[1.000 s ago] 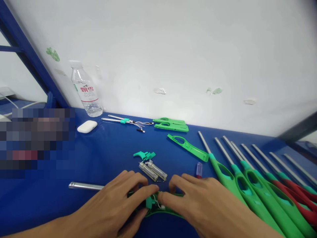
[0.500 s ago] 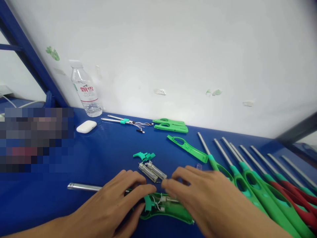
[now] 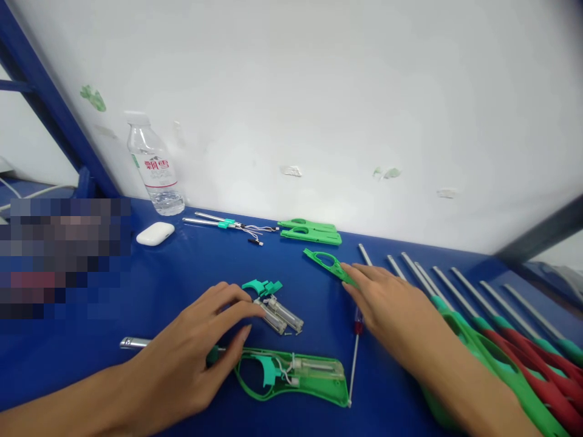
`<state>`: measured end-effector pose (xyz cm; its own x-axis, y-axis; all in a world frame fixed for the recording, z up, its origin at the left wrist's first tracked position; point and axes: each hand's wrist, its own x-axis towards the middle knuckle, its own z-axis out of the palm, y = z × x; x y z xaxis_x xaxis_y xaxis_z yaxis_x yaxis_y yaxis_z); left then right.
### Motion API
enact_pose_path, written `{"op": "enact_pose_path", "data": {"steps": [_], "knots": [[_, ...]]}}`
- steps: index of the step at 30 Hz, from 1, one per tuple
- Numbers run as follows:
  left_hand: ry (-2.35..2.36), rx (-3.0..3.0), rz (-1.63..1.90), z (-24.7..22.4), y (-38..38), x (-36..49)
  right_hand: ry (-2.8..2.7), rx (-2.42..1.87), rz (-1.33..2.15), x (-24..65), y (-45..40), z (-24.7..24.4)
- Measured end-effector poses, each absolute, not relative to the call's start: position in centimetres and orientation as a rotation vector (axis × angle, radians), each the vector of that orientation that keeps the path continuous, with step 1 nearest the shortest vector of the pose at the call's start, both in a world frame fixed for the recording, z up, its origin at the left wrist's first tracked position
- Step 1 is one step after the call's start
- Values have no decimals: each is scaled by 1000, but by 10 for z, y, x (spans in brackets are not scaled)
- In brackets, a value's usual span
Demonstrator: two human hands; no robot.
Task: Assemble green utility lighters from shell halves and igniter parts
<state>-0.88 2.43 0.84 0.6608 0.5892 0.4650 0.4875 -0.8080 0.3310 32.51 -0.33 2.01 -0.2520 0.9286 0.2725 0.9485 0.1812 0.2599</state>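
My left hand [image 3: 204, 346] rests over the neck of an opened gas lighter, thumb and forefinger apart. The lighter's green half shell [image 3: 319, 397] lies open side up, holding a teal trigger [image 3: 268, 371], white wires and a clear fuel tank [image 3: 319, 368]. Its metal tube [image 3: 132, 343] sticks out left of my hand. Farther back, my right hand [image 3: 387, 297] has its fingers closed over the lower end of a loose green half shell [image 3: 325, 260]; the thumb is hidden. Beneath that wrist lies a screwdriver [image 3: 358, 325], its shaft pointing toward me.
Two clear tanks [image 3: 282, 315], small screws and teal triggers [image 3: 262, 286] lie mid-table. Wired metal tubes [image 3: 209, 223] and green shells [image 3: 310, 233] sit by the wall. A water bottle [image 3: 157, 170] and white case [image 3: 155, 233] stand left; several assembled lighters [image 3: 514, 349] line the right.
My right hand has left the opened lighter and moved back and right onto the loose green shell. The screwdriver now shows. My left thumb and forefinger have spread apart.
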Motion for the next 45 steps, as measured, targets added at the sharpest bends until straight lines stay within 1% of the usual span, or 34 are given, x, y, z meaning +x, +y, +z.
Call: {"op": "enact_pose_path", "data": {"steps": [8, 15, 18, 23, 29, 32, 36, 40, 45], "knots": [[838, 2693, 895, 8, 27, -11, -2393, -1911, -581, 326, 6, 13], [891, 2676, 899, 9, 28, -13, -2298, -1720, -631, 324, 5, 20], [1003, 2622, 968, 9, 27, -12, -2326, -1573, -567, 313, -2, 27], [1087, 2601, 1014, 11, 31, -11, -2390, -1364, -319, 293, -16, 35], [816, 2656, 1095, 2, 44, -18, -2407, -1272, -200, 285, -23, 38], [767, 2648, 1154, -2, 50, -20, -2410, -1243, -174, 284, -23, 40], [734, 2620, 1208, -1, 55, -21, -2402, -1187, -172, 282, -23, 45], [730, 2579, 1232, 2, 53, -21, -2405, -1171, -251, 280, -26, 50], [792, 2517, 1163, 7, 48, -19, -2468, -1183, -365, 277, -31, 52]]}}
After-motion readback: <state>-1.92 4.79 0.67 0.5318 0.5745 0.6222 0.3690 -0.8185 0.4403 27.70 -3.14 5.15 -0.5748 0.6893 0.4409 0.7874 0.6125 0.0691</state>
